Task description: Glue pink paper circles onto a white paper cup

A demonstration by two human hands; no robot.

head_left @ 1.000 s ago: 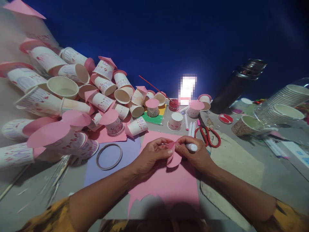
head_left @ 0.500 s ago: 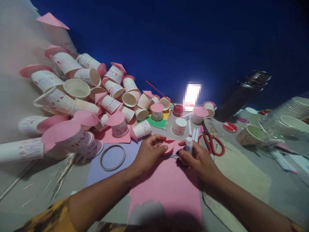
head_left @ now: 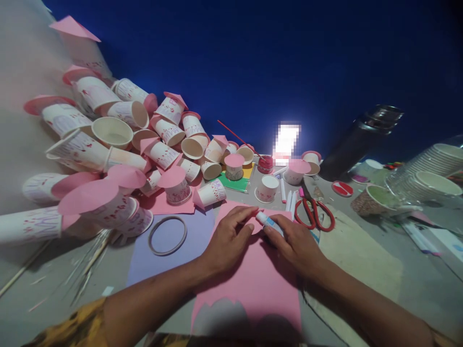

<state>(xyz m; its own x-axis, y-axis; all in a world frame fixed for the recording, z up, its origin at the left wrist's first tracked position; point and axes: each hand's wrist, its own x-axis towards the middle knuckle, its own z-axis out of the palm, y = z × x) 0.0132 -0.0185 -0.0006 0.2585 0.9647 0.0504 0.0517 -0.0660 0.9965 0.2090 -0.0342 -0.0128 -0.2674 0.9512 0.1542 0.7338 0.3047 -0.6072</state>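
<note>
Gripping white tube [head_left: 266,221], R hand [head_left: 297,241] curled; L hand [head_left: 229,238] half-open, pinching pink paper [head_left: 256,227]. Clear sleeve [head_left: 392,179] w/ nested cups [head_left: 436,185].

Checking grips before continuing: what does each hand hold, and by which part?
The left hand holds a pink paper piece by its left side; the right hand holds a white tube by its end farther from the paper.

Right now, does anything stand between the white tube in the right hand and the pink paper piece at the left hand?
Nothing visible: the right hand holds the white tube against or just over the pink piece in the left hand.
</note>
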